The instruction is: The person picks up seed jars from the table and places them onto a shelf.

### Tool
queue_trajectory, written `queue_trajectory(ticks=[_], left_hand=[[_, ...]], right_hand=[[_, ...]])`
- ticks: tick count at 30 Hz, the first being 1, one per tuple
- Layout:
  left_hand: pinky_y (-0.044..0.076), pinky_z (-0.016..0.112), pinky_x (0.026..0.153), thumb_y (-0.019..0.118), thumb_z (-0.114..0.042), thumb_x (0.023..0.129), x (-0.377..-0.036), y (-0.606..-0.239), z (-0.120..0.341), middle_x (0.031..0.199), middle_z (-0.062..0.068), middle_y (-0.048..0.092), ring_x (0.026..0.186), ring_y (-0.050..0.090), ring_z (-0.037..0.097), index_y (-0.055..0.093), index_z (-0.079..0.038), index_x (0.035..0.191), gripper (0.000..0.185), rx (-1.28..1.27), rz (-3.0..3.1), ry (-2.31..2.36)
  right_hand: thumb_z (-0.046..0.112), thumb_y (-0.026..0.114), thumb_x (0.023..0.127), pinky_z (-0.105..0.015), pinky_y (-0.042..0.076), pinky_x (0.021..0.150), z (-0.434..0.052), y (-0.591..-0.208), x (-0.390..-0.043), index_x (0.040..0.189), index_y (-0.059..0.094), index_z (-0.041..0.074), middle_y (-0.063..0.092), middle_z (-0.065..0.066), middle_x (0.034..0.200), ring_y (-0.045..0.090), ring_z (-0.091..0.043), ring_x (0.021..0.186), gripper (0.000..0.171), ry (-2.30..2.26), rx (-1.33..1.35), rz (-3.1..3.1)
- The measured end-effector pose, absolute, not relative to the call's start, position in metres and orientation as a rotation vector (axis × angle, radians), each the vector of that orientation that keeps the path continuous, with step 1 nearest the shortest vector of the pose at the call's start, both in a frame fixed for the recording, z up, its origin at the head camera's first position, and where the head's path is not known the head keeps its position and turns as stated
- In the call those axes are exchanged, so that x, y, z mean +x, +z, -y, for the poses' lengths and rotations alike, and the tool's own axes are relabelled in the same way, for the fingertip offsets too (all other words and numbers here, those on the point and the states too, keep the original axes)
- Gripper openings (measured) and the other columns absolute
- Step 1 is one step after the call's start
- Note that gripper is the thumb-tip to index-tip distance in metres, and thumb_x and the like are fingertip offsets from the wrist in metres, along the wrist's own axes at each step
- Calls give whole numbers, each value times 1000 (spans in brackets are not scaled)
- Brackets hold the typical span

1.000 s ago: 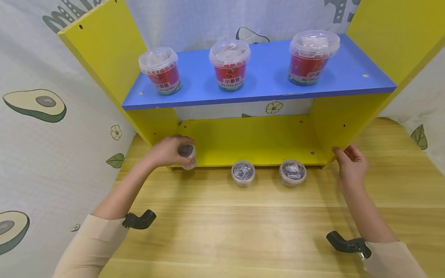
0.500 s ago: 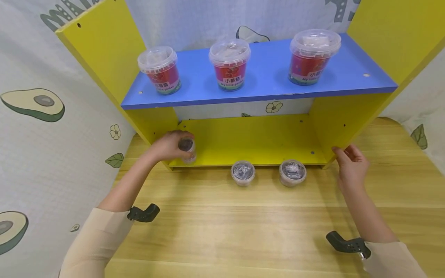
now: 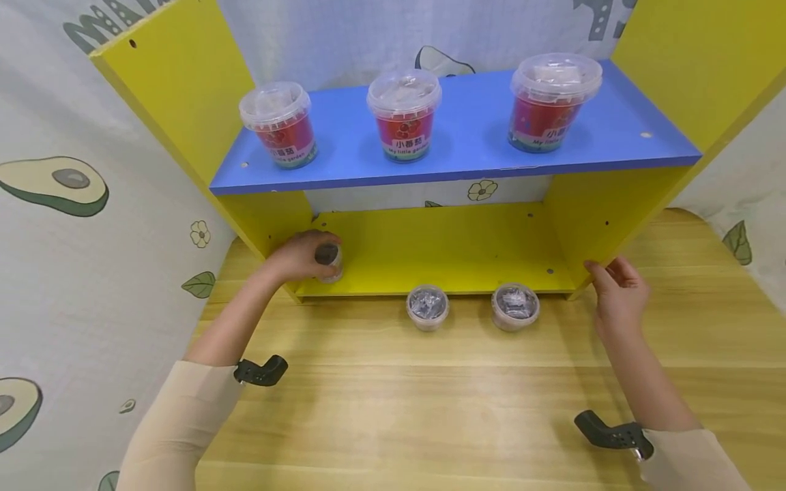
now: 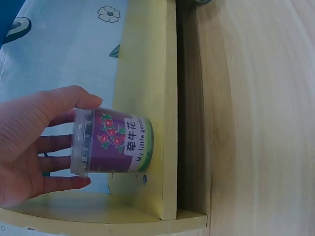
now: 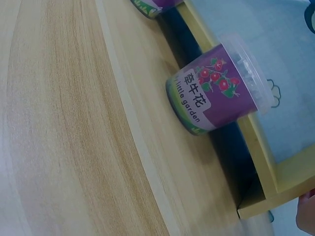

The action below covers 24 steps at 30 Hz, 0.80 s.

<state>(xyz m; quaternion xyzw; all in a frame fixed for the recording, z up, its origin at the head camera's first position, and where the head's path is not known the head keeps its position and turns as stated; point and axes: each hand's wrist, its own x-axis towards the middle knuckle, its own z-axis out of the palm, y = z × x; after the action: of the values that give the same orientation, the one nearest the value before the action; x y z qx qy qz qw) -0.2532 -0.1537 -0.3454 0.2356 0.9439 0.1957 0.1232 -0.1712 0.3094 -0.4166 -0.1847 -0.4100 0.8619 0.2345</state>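
My left hand (image 3: 296, 256) grips a lidded clear plastic cup by its lid, at the left end of the yellow lower shelf (image 3: 430, 245). In the left wrist view this cup (image 4: 110, 142) has a purple label with red flowers, and its base is right at the shelf board. My right hand (image 3: 623, 297) holds the front edge of the yellow right side panel (image 3: 620, 211), thumb on the inner side. On the table in front of the shelf stand two similar cups, a middle one (image 3: 427, 308) and a right one (image 3: 514, 307), whose purple label (image 5: 211, 93) shows in the right wrist view.
Three lidded cups with red labels, a left one (image 3: 284, 129), a middle one (image 3: 405, 119) and a right one (image 3: 549, 109), stand on the blue upper shelf (image 3: 473, 123). A yellow left side panel (image 3: 178, 82) borders the left arm. The wooden table (image 3: 417, 409) extends toward me.
My left hand has moved the cup back from the shelf's front edge onto the lower shelf. The right hand keeps its hold on the side panel.
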Motion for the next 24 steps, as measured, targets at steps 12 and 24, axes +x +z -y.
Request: queue_trajectory(ticks=[12, 24], left_hand=[[39, 46, 95, 72, -22, 78, -254, -348, 154, 125, 16, 52, 111, 47, 31, 51, -3, 128, 57, 682, -2743, 574], [40, 45, 94, 72, -21, 78, -255, -346, 153, 126, 16, 51, 111, 47, 30, 50, -2, 129, 59, 697, -2728, 546]], right_hand=[[-21, 63, 72, -18, 52, 69, -307, -416, -172, 95, 70, -3, 64, -7, 88, 60, -13, 82, 30, 2368, -514, 1095], [-21, 64, 71, -18, 52, 68, -307, -416, -172, 96, 70, -3, 63, -7, 89, 59, -13, 83, 31, 2365, -537, 1087]])
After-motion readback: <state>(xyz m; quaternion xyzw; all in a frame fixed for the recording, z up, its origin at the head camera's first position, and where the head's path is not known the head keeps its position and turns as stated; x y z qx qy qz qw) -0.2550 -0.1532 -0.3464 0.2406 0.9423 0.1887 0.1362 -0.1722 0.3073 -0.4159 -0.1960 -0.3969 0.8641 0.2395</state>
